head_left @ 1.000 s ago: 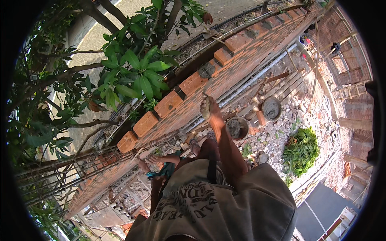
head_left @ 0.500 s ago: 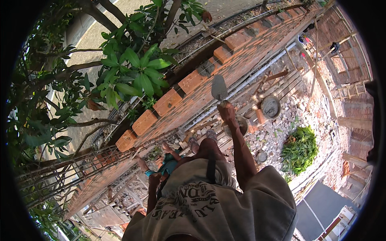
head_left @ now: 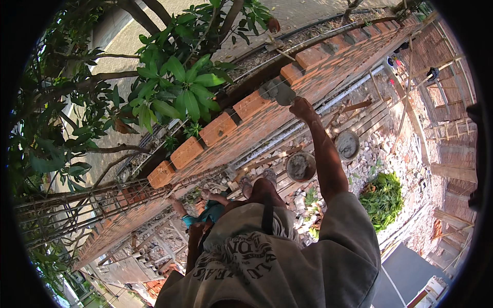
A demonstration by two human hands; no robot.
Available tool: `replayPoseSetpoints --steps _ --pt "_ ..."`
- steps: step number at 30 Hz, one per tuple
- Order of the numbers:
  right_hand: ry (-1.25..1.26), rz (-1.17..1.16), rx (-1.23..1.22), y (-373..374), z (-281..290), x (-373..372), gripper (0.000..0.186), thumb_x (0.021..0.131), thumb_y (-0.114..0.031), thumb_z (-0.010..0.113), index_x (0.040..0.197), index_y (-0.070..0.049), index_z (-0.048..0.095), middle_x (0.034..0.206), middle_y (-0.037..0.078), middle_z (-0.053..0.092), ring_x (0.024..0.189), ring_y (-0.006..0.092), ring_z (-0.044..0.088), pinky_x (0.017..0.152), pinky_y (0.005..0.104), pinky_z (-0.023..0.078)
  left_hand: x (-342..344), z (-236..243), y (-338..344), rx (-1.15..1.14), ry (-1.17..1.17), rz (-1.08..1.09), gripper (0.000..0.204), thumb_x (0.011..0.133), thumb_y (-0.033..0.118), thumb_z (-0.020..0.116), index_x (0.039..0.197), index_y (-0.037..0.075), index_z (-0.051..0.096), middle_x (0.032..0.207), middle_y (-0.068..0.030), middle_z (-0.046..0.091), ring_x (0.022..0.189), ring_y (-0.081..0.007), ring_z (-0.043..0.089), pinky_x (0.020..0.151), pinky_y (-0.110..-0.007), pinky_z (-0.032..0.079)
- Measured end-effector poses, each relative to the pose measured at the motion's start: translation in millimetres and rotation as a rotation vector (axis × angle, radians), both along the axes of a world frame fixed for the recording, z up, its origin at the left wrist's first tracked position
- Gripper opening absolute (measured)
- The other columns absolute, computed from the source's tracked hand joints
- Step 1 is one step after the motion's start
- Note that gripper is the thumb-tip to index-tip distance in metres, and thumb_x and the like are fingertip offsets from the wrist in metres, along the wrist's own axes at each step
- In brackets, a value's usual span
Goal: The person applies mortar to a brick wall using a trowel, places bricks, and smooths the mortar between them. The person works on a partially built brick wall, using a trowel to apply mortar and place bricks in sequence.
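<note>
My right hand [head_left: 303, 109] is closed round the handle of a trowel [head_left: 286, 95], stretched out over the top of a brick wall [head_left: 303, 92]. The trowel's blade lies against a patch of wet grey mortar [head_left: 268, 89] in the space between two top bricks. Just left of the mortar sits an orange brick [head_left: 251, 105], followed by another brick [head_left: 218, 129] lower down the row. My left hand [head_left: 197, 229] hangs low beside my waist, close to a person in teal clothing [head_left: 211, 213]; its fingers are not clear enough to read.
Two round pans of mortar, one nearer [head_left: 301, 167] and one farther [head_left: 347, 145], stand right of the wall. Rubble [head_left: 380, 154] and a heap of green leaves [head_left: 382, 201] lie beyond. Tree branches [head_left: 190, 87] lean toward the wall from the left, above a steel rebar cage [head_left: 77, 213].
My right hand has moved up and to the right with the trowel, bringing the blade onto the mortar on the wall. The nearer pan shows more fully.
</note>
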State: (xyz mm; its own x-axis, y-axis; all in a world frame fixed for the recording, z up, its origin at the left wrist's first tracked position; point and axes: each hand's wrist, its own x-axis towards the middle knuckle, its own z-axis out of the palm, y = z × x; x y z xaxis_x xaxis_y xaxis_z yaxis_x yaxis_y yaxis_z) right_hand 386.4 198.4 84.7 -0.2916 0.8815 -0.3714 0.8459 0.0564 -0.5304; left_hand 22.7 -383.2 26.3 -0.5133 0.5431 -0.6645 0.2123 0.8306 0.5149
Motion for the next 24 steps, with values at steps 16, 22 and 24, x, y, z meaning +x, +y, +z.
replayPoseSetpoints --steps 16,22,24 --pt "-0.182 0.654 0.981 -43 1 -51 0.021 0.084 -0.011 0.055 0.103 -0.003 0.054 0.085 0.014 0.055 0.075 0.0271 0.059 0.066 0.0379 0.051 -12 -42 -13 -0.048 0.03 -0.131 0.039 0.084 0.034 0.053 0.065 0.001 0.058 0.062 -0.0155 0.059 0.057 -0.0264 0.057 0.055 -0.043 0.042" --pt "-0.126 0.446 0.799 -75 -10 -63 0.033 0.085 -0.01 0.055 0.115 -0.002 0.048 0.083 0.018 0.053 0.072 0.0297 0.057 0.063 0.0413 0.047 -5 -34 -10 0.053 -0.155 0.023 0.028 0.084 0.027 0.059 0.066 0.007 0.051 0.056 -0.0002 0.048 0.046 -0.0099 0.043 0.041 -0.026 0.031" --pt "0.182 0.189 0.567 -100 -28 -66 0.033 0.086 -0.009 0.054 0.116 -0.001 0.046 0.078 0.019 0.051 0.068 0.0311 0.055 0.061 0.0433 0.044 1 -27 -9 0.02 -0.153 0.07 0.029 0.085 0.028 0.058 0.067 0.006 0.053 0.056 -0.0001 0.048 0.046 -0.0106 0.043 0.043 -0.027 0.032"
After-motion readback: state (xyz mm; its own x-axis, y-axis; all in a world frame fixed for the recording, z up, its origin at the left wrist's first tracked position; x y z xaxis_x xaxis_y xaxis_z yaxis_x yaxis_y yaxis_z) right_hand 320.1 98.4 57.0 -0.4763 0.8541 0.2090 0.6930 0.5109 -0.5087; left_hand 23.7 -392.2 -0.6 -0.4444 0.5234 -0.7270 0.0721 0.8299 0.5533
